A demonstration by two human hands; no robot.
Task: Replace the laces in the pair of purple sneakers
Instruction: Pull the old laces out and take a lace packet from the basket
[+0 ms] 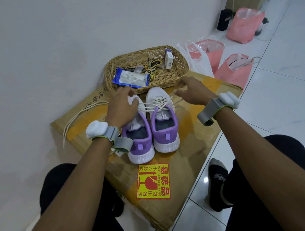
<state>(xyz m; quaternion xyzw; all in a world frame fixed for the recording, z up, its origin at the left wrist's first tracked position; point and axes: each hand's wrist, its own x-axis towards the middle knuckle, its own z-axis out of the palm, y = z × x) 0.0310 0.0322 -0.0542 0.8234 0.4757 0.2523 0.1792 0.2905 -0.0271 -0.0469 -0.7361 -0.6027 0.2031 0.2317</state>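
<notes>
Two purple and white sneakers stand side by side on a cardboard box (pixel 185 149), heels toward me. The right sneaker (pixel 165 127) carries a loose white lace (pixel 159 103) criss-crossed over its tongue. The left sneaker (pixel 138 145) is partly covered by my left hand (pixel 121 107), which lies over its front and seems to hold a lace end; the fingertips are blurred. My right hand (pixel 190 90) hovers just right of the right sneaker's toe, fingers curled and pinching the lace end. A spare white lace (pixel 76 117) lies loose on the box's left edge.
A wicker basket (pixel 179 71) with a blue packet, keys and a small box sits behind the sneakers against the white wall. Pink bags (pixel 237 68) stand on the tiled floor to the right. My knees and a black-socked foot (pixel 218 181) are near the box.
</notes>
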